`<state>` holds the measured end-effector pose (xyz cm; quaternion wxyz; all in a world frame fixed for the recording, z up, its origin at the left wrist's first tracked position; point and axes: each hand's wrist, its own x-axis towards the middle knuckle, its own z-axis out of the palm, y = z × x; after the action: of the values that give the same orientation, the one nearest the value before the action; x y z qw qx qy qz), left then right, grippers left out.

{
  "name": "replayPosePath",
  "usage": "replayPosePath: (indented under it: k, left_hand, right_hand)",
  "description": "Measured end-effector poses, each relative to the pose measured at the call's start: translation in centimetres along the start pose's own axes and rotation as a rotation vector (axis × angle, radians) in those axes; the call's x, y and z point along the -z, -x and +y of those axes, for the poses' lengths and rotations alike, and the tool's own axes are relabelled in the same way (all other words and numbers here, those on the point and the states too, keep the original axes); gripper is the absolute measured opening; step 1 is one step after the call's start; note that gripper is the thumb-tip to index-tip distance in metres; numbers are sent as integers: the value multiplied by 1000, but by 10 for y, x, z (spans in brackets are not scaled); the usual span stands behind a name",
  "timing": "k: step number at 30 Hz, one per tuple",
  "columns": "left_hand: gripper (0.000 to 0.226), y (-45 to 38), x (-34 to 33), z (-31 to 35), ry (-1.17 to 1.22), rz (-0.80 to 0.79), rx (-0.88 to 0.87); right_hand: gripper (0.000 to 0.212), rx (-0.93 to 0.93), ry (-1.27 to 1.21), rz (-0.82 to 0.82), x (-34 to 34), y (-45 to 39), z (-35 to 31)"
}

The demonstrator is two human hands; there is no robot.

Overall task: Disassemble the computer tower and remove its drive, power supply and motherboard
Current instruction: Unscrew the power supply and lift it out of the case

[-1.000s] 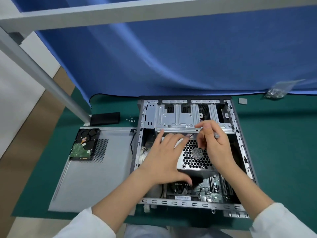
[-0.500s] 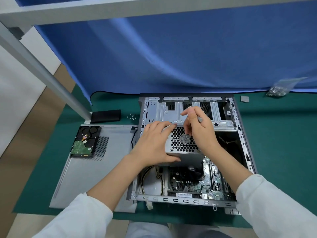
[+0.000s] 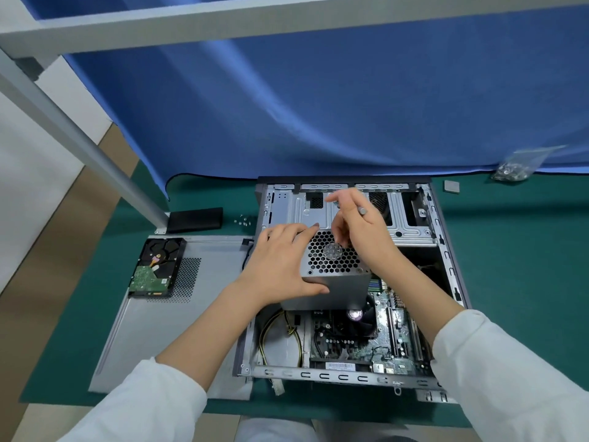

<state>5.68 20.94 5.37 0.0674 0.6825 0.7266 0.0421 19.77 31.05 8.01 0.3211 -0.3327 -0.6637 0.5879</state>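
The open computer tower [image 3: 446, 256] lies on its side on the green mat. Inside it the grey power supply [image 3: 334, 282], with a honeycomb fan grille, sits lifted above the motherboard [image 3: 366, 346]. My left hand [image 3: 280, 266] holds the supply's left side, fingers over the top edge and thumb on the front face. My right hand [image 3: 360, 231] is at its far right corner and grips a thin grey screwdriver [image 3: 361, 211]. The removed hard drive [image 3: 156, 266] lies on the detached side panel [image 3: 153, 330] to the left.
A black flat box [image 3: 194, 218] and several loose screws [image 3: 243, 221] lie behind the panel. A plastic bag of screws [image 3: 513, 169] and a small grey square [image 3: 451, 186] sit at the back right. Yellow-black cables [image 3: 280, 339] run inside the case's left side.
Both hands have shifted the power supply away from me toward the drive cage, uncovering more of the motherboard and its cooler fan. The view has also tilted.
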Motion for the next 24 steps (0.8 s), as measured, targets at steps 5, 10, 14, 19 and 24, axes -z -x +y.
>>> replayPosePath:
  k: [5,10,14,19,24]
  left_hand:
    - [115,-5,0,23,-53,-9,-15]
    - [111,-18,-5,45,62,31,7]
    - [111,-20,-9,45,60,56,29]
    - [110,-22,-12,43,83,66,58]
    - [113,-25,-10,36,135,22,61]
  right_hand:
    - [36,11,16,19,20,6,-11]
    - [8,-83,44,17,31,19,-4]
    - [10,-93,16,-3,32,33,0]
    - [24,3,208,82,28,46,10]
    - [26,61,203,92,28,46,12]
